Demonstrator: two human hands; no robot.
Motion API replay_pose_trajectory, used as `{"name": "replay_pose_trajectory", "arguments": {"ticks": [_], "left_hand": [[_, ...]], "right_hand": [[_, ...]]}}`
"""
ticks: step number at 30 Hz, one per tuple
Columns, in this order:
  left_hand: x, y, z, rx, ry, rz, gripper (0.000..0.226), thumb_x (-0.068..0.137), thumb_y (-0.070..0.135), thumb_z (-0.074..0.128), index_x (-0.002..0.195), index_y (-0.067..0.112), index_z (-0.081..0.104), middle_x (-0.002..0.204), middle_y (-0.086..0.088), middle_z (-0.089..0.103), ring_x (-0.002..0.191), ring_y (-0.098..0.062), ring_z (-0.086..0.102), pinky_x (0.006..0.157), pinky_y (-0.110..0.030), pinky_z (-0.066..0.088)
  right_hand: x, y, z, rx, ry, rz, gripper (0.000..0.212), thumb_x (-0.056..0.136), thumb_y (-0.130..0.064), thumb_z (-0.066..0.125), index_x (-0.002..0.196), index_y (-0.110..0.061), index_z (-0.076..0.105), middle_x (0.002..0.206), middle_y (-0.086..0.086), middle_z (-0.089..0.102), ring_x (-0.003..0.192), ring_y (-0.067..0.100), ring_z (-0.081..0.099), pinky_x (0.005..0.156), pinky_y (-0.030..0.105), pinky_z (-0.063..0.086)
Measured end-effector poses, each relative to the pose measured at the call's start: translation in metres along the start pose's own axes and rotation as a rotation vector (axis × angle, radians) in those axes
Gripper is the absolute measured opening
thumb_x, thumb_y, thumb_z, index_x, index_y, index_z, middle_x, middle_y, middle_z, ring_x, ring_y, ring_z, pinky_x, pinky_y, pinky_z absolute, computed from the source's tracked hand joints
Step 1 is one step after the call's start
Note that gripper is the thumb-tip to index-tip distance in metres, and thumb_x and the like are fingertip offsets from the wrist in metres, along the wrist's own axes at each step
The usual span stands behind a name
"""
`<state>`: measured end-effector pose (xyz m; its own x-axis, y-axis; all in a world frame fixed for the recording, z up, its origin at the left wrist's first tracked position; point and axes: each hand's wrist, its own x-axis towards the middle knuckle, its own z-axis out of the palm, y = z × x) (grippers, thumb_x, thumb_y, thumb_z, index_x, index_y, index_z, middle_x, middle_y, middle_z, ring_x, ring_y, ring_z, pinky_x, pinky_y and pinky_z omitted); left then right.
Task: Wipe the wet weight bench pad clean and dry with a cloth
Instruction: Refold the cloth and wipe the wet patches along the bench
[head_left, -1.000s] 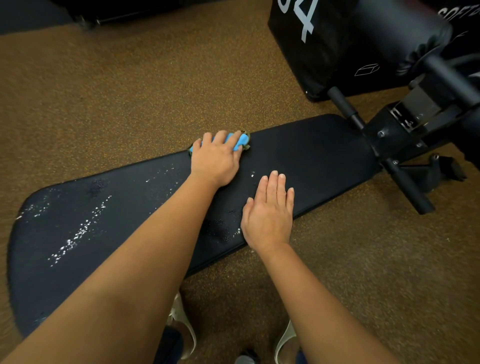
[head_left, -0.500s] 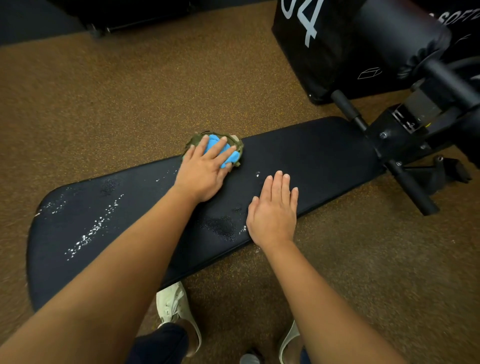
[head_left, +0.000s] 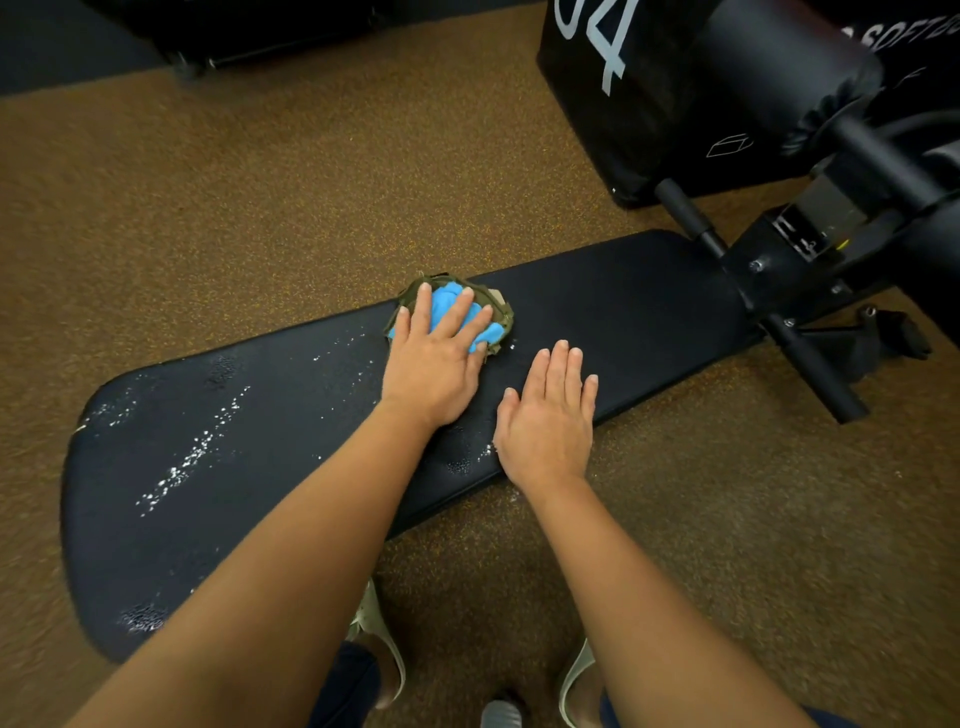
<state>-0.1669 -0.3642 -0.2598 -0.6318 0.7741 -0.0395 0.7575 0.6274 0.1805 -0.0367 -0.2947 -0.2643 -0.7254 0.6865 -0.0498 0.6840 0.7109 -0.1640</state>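
Observation:
A long black bench pad (head_left: 623, 301) stretches from lower left to upper right. White water drops (head_left: 182, 467) speckle its left half and a patch by my right wrist. My left hand (head_left: 436, 358) presses flat, fingers spread, on a bunched blue and olive cloth (head_left: 452, 306) at the pad's far edge, near the middle. My right hand (head_left: 550, 415) lies flat on the pad's near edge, fingers straight and together, holding nothing.
Brown speckled rubber floor (head_left: 260, 182) surrounds the bench. The black bench frame with protruding bars (head_left: 810, 364) sits at the right. A black soft box (head_left: 623, 104) stands at the top right, a padded roller (head_left: 779, 62) in front of it. My shoes (head_left: 379, 639) show below.
My left hand slid the cloth left along the far edge, then a little back to the right. My right hand stayed put on the near edge.

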Motion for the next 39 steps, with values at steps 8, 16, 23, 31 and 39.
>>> {"name": "replay_pose_trajectory", "arguments": {"ticks": [8, 16, 23, 31, 39], "left_hand": [[-0.006, -0.006, -0.001, 0.053, -0.085, 0.252, 0.065, 0.091, 0.054, 0.001, 0.151, 0.036, 0.018, 0.160, 0.010, 0.009, 0.147, -0.032, -0.007, 0.117, -0.049, 0.000], [-0.018, 0.002, 0.001, 0.005, -0.067, 0.292, 0.061, 0.094, 0.051, 0.007, 0.148, 0.035, 0.028, 0.159, 0.008, 0.017, 0.147, -0.034, -0.004, 0.116, -0.051, 0.001], [-0.026, 0.030, 0.005, -0.004, -0.014, 0.102, 0.065, 0.091, 0.049, 0.005, 0.148, 0.030, 0.031, 0.159, 0.005, 0.020, 0.146, -0.040, -0.004, 0.116, -0.056, 0.003], [-0.019, 0.005, 0.002, 0.041, -0.028, 0.306, 0.061, 0.095, 0.047, 0.011, 0.149, 0.027, 0.031, 0.159, 0.002, 0.020, 0.146, -0.036, -0.008, 0.116, -0.052, 0.003], [-0.019, -0.003, -0.001, -0.060, -0.066, 0.434, 0.059, 0.096, 0.048, 0.013, 0.147, 0.027, 0.035, 0.158, 0.003, 0.022, 0.146, -0.031, -0.008, 0.115, -0.043, -0.004]], "right_hand": [[-0.003, 0.001, 0.000, 0.017, 0.011, 0.017, 0.065, 0.098, -0.038, 0.029, 0.149, -0.002, 0.013, 0.158, 0.016, 0.005, 0.147, 0.028, -0.002, 0.118, 0.047, -0.002], [-0.006, 0.007, 0.004, 0.026, 0.049, -0.022, 0.064, 0.096, -0.041, 0.026, 0.147, -0.002, 0.023, 0.157, 0.016, 0.014, 0.146, 0.029, 0.006, 0.117, 0.048, 0.003], [-0.008, 0.011, 0.004, 0.025, 0.040, -0.048, 0.073, 0.090, -0.045, 0.010, 0.148, -0.002, 0.019, 0.158, 0.016, 0.011, 0.147, 0.028, 0.004, 0.117, 0.046, 0.000], [-0.011, 0.017, 0.003, 0.009, 0.022, -0.073, 0.069, 0.095, -0.046, 0.015, 0.148, -0.003, 0.017, 0.158, 0.015, 0.009, 0.147, 0.027, 0.002, 0.117, 0.045, -0.001], [-0.012, 0.024, 0.001, 0.006, 0.003, -0.116, 0.074, 0.091, -0.049, 0.002, 0.149, -0.006, 0.014, 0.159, 0.012, 0.006, 0.147, 0.025, -0.001, 0.117, 0.043, -0.004]]}}
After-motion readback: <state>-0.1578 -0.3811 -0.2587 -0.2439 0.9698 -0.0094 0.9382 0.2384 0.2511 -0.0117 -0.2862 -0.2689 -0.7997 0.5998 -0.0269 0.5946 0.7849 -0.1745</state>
